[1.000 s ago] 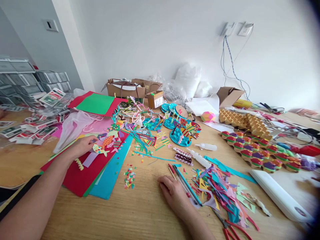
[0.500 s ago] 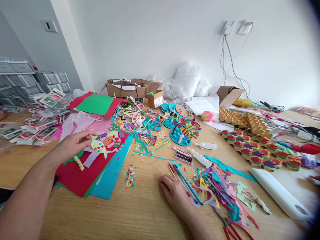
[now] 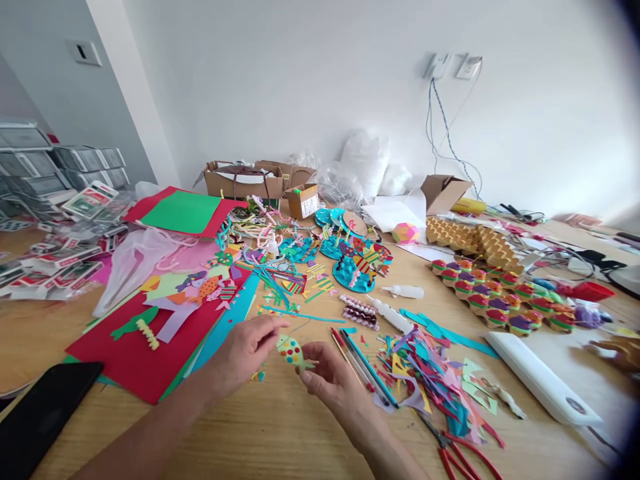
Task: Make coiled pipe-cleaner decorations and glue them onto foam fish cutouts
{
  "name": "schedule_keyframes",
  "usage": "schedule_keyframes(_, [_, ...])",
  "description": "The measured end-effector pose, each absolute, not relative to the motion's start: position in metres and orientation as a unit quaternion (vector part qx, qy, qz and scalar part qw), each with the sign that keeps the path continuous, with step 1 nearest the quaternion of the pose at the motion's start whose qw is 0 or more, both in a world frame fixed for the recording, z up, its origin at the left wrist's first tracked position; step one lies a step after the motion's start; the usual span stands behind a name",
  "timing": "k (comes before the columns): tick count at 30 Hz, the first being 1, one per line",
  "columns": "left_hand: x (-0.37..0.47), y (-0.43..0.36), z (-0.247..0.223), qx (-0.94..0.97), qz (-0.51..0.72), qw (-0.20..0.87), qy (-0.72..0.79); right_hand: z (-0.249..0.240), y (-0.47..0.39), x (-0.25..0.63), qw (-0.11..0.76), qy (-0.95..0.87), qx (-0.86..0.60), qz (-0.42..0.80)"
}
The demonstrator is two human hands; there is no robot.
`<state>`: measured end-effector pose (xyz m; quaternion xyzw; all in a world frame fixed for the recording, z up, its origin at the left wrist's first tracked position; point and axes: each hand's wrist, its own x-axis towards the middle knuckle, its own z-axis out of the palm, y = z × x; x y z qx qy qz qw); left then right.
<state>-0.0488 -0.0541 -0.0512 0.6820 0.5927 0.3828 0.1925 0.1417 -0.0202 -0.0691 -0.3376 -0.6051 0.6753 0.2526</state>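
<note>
Pinched between both hands: paper fish (image 3: 291, 351), yellow with dots, held above the table (image 3: 260, 433). Left hand (image 3: 245, 350) grips its head end, right hand (image 3: 330, 381) its tail. Pens (image 3: 365, 363), scraps (image 3: 430, 380), red sheet (image 3: 145, 360) nearby.

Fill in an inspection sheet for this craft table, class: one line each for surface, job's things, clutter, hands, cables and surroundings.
Surface: wooden table, largely covered with craft material.
Job's things: spotted paper fish, held above the table between both hands.
Clutter: paper scraps; red paper sheet bearing cut-outs; pens; glue bottle; red-handled scissors; painted egg tray; black phone.
Hands: left hand pinches the fish's top edge; right hand holds its lower end.
Cables: blue and white cable hanging from wall sockets.
Surroundings: white wall; cardboard boxes; stacked clear containers on the left.
</note>
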Motion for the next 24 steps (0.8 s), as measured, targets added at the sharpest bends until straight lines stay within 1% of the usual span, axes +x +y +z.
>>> schedule_keyframes(4, [-0.036,-0.050,-0.060,0.705,0.396,0.177,0.561,-0.083,-0.021,0.140,0.272,-0.546,-0.374,0.699])
schedule_keyframes(7, [-0.032,-0.048,-0.063,0.708,0.385,0.192,0.560,-0.094,-0.020,0.140,0.303,-0.521,-0.393,0.694])
schedule_keyframes(12, [-0.036,-0.050,-0.053,0.704,0.364,0.244,0.559,-0.106,-0.015,0.143,0.330,-0.519,-0.397,0.681])
schedule_keyframes(16, [-0.042,-0.054,-0.044,0.656,0.356,0.336,0.575,-0.096,-0.014,0.139,0.322,-0.543,-0.388,0.672])
schedule_keyframes(18, [-0.041,-0.055,-0.044,0.639,0.336,0.360,0.591,-0.088,-0.017,0.134,0.308,-0.567,-0.382,0.662])
schedule_keyframes(21, [-0.042,-0.055,-0.045,0.653,0.298,0.336,0.610,-0.079,-0.021,0.128,0.288,-0.593,-0.370,0.654])
schedule_keyframes(24, [-0.061,-0.051,-0.042,0.674,0.272,0.315,0.611,-0.080,-0.022,0.129,0.307,-0.605,-0.358,0.641])
